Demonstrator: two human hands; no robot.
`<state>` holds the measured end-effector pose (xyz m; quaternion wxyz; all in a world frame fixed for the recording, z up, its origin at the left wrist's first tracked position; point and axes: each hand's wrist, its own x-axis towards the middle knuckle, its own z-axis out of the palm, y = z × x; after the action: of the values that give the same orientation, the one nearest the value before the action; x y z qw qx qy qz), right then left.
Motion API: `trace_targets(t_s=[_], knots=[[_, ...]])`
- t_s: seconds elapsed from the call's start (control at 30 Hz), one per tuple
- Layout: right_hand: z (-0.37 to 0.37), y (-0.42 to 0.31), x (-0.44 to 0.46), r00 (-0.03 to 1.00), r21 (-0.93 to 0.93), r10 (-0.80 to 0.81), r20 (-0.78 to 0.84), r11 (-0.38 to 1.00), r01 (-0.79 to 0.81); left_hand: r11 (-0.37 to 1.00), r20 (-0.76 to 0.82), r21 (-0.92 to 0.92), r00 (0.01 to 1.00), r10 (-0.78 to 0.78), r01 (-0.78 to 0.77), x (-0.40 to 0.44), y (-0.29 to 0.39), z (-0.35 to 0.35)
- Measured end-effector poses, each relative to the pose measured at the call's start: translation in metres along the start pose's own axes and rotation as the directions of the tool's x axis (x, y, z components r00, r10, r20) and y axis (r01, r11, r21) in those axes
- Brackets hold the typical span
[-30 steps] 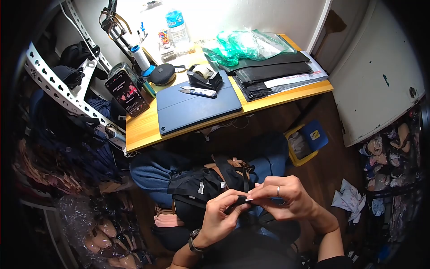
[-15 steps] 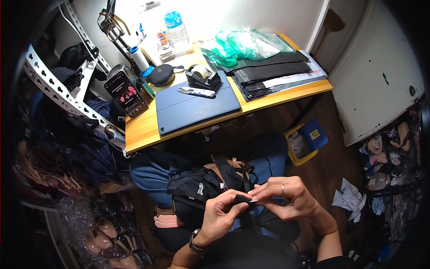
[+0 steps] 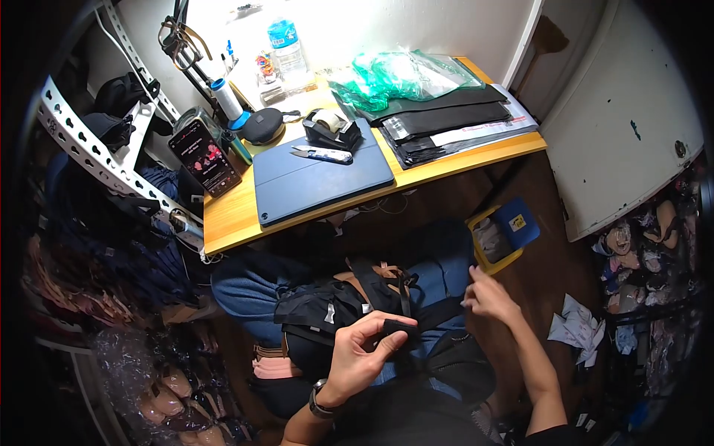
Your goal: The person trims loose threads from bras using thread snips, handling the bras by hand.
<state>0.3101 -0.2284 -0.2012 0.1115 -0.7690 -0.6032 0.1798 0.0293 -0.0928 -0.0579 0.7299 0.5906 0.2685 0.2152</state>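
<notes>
My left hand (image 3: 364, 353), with a watch on its wrist, pinches a folded piece of black fabric (image 3: 400, 325) between thumb and fingers. My right hand (image 3: 491, 297) is apart from it, above my right knee and close to a small yellow and blue bin (image 3: 487, 259). Motion blurs its fingers, so I cannot make out whether they hold anything. Black garments (image 3: 316, 301) with white tags lie across my jeans, along with tan and black straps (image 3: 383, 279).
The wooden desk (image 3: 446, 163) holds a blue tablet case (image 3: 323, 186), thread snips (image 3: 323, 154), a tape dispenser (image 3: 331, 130), a phone (image 3: 204, 158) and black plastic mailers (image 3: 446, 115). Bagged garments (image 3: 175, 394) sit at left. Crumpled white plastic (image 3: 579, 327) lies at right.
My right hand has left the black fabric and moved right and up, toward the bin. The white bit between my hands no longer shows there. My left hand keeps its pinch.
</notes>
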Motion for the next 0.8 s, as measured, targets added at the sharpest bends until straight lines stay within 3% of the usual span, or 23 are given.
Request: trace_targets(t_s=[0.07,0.2,0.23,0.3,0.33,0.37,0.4,0.43,0.47,0.5,0.53,0.57,0.6,0.63,0.73,0.8], knots=[[0.004,-0.001,-0.006,0.999,-0.002,-0.028,0.036,1.0,0.028,1.0,-0.055,0.012,0.998,0.014,-0.013,0.002,0.0,0.002],[0.003,-0.005,-0.017,0.958,-0.044,0.169,0.23,0.986,-0.163,1.0,-0.104,-0.014,0.994,-0.018,0.017,0.005,0.001,0.004],[-0.009,-0.008,-0.015,0.924,0.094,0.199,0.326,0.966,-0.241,1.0,-0.099,-0.013,0.995,-0.019,0.018,0.006,0.0,0.008],[-0.036,-0.016,-0.011,0.834,0.331,0.201,0.513,0.851,-0.408,0.988,-0.28,0.074,0.948,0.15,-0.135,0.008,0.0,0.024],[-0.047,-0.027,-0.011,0.835,0.331,0.198,0.513,0.852,-0.406,0.98,-0.325,0.1,0.925,0.195,-0.171,0.008,-0.004,0.024],[-0.058,-0.043,-0.009,0.91,0.697,0.041,0.412,0.629,-0.344,0.97,-0.369,0.13,0.898,0.238,-0.204,0.008,-0.007,0.023],[-0.068,-0.062,-0.009,0.967,0.932,-0.058,0.249,0.285,-0.223,0.89,-0.161,0.396,0.937,0.309,-0.226,0.007,-0.02,0.015],[-0.074,-0.086,-0.012,0.979,0.972,-0.03,0.2,0.131,-0.194,0.732,0.063,0.621,0.949,0.31,-0.28,0.007,-0.029,0.007],[-0.078,-0.111,-0.015,0.988,0.988,0.005,0.154,-0.026,-0.154,0.627,0.171,0.714,0.945,0.277,-0.313,0.007,-0.033,0.004],[-0.079,-0.129,-0.016,0.999,0.994,-0.018,0.05,0.099,-0.048,0.509,0.276,0.78,0.93,0.241,-0.363,0.007,-0.033,0.003],[-0.08,-0.144,-0.017,0.997,0.974,-0.053,-0.05,0.22,0.06,0.827,0.131,0.515,0.974,0.186,-0.227,0.008,-0.025,0.008],[-0.079,-0.156,-0.018,0.997,0.974,-0.052,-0.052,0.218,0.062,0.988,0.02,0.139,0.997,0.072,-0.074,0.009,-0.017,0.013],[-0.079,-0.167,-0.018,0.978,0.911,-0.088,-0.187,0.356,0.206,0.959,-0.036,-0.274,0.996,-0.079,0.066,0.01,-0.013,0.015],[-0.081,-0.173,-0.018,0.94,0.809,-0.144,-0.309,0.48,0.34,0.959,-0.039,-0.274,0.996,-0.078,0.065,0.01,-0.013,0.013],[-0.094,-0.176,-0.02,0.945,0.787,-0.196,-0.261,0.523,0.326,0.986,-0.023,-0.059,0.987,0.156,-0.157,0.008,-0.013,-0.001],[-0.106,-0.175,-0.02,0.947,0.777,-0.224,-0.232,0.544,0.318,0.994,-0.026,-0.026,0.994,0.105,-0.106,0.003,-0.005,-0.007]])
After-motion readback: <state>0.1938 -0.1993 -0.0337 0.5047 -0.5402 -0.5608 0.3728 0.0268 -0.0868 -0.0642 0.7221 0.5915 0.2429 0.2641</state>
